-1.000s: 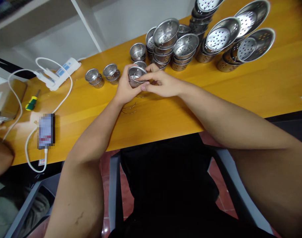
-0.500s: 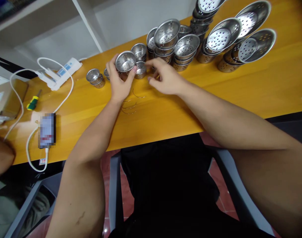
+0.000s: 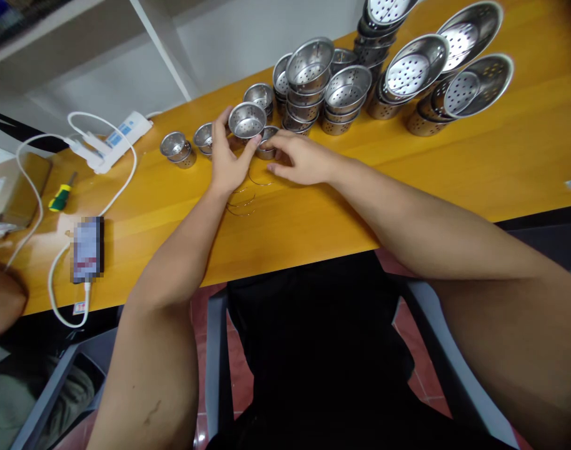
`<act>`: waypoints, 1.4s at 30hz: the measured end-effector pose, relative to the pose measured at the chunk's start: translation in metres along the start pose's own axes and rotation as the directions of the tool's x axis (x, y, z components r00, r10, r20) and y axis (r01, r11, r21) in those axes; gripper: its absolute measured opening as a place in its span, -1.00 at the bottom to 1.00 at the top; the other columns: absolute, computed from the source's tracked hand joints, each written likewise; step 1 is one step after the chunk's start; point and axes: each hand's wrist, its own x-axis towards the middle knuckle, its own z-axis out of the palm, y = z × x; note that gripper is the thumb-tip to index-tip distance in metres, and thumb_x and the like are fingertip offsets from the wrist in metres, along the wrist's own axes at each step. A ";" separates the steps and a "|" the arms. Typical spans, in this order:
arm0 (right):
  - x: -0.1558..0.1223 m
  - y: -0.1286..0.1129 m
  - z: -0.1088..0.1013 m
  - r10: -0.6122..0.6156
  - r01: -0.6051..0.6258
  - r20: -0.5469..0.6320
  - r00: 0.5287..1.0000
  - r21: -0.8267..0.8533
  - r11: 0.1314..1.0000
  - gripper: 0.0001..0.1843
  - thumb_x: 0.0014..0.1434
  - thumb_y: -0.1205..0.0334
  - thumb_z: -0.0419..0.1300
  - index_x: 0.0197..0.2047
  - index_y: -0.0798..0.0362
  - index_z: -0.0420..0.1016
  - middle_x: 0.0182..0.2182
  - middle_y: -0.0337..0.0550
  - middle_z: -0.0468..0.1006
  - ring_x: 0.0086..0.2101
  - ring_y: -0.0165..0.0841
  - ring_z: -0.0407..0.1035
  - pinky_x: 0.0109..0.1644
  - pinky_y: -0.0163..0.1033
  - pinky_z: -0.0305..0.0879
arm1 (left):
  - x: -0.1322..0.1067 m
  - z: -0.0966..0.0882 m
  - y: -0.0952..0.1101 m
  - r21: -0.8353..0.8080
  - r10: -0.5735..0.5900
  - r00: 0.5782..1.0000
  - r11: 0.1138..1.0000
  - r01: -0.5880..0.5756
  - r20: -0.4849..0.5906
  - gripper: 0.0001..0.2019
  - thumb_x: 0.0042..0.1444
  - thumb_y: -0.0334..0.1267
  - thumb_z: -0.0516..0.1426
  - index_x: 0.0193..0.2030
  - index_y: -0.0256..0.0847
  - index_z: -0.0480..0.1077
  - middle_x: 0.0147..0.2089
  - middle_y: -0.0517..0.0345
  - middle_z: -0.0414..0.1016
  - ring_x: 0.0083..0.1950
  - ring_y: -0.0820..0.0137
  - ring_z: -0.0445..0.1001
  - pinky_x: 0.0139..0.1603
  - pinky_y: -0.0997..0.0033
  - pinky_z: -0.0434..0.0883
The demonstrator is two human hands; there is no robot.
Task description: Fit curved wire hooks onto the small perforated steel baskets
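My left hand (image 3: 228,164) grips a small perforated steel strainer cup (image 3: 247,120) by its rim, held just above the orange table (image 3: 313,206). My right hand (image 3: 299,162) rests on the table right of it, fingers curled, fingertips touching another small cup (image 3: 267,139). Thin bent wire handles (image 3: 243,203) lie on the table below my left hand. Two more small cups (image 3: 175,146) (image 3: 203,135) stand to the left, and one (image 3: 259,95) just behind.
Stacks of larger steel strainer baskets (image 3: 344,94) fill the back right of the table. A white power strip (image 3: 110,139) with cable, a screwdriver (image 3: 60,192) and a phone (image 3: 87,248) lie at left. Another person's arm (image 3: 2,300) shows at the far left edge.
My left hand carried the cup up and left, away from my right hand, which let go and then came down onto another cup on the table.
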 end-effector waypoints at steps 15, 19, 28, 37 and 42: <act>-0.004 -0.010 -0.017 0.113 -0.089 -0.128 0.985 0.177 0.980 -0.50 0.59 -0.41 0.53 0.25 -0.23 0.70 0.03 0.03 0.78 0.01 0.16 0.70 0.28 0.44 0.81 | -0.003 0.019 -0.027 -0.003 -0.049 0.992 0.999 0.050 0.113 0.13 0.40 0.79 0.37 0.79 0.10 0.32 0.77 -0.36 0.59 0.83 -0.19 0.64 0.96 -0.42 0.49; -0.004 -0.006 -0.014 0.099 -0.086 -0.143 0.985 0.099 0.991 -0.48 0.58 -0.45 0.54 0.28 -0.25 0.79 0.14 0.07 0.78 0.08 0.19 0.71 0.34 0.46 0.83 | -0.002 0.021 -0.027 -0.030 -0.044 0.992 0.998 0.048 0.117 0.13 0.35 0.83 0.38 0.72 0.08 0.37 0.72 -0.38 0.66 0.79 -0.20 0.69 0.91 -0.44 0.55; -0.005 -0.003 -0.015 0.064 -0.056 -0.120 0.991 0.066 0.996 -0.57 0.66 -0.34 0.52 0.33 -0.27 0.88 0.17 0.10 0.73 0.14 0.22 0.72 0.49 0.51 0.76 | 0.000 0.015 -0.010 -0.058 -0.051 0.979 0.996 0.063 0.199 0.22 0.34 0.89 0.31 0.85 0.12 0.35 0.74 -0.30 0.67 0.72 -0.20 0.77 0.81 -0.37 0.68; -0.004 0.003 -0.010 0.011 -0.005 -0.152 0.988 0.037 0.999 -0.49 0.66 -0.32 0.54 0.42 -0.20 0.85 0.20 0.10 0.73 0.18 0.18 0.72 0.45 0.40 0.79 | -0.006 0.016 -0.029 -0.006 -0.087 0.958 0.996 0.092 0.275 0.19 0.55 0.74 0.24 1.05 0.20 0.03 0.99 -0.13 0.35 1.05 -0.20 0.33 1.09 -0.32 0.30; -0.004 -0.002 -0.008 0.001 0.005 -0.084 0.996 0.073 0.997 -0.48 0.68 -0.28 0.53 0.43 -0.14 0.83 0.11 0.08 0.78 0.02 0.10 0.74 0.27 0.33 0.85 | -0.006 0.009 -0.022 0.074 -0.124 0.975 0.991 0.112 0.185 0.08 0.57 0.53 0.38 1.00 0.23 0.13 1.09 -0.08 0.11 1.17 -0.17 -0.04 1.18 -0.26 0.12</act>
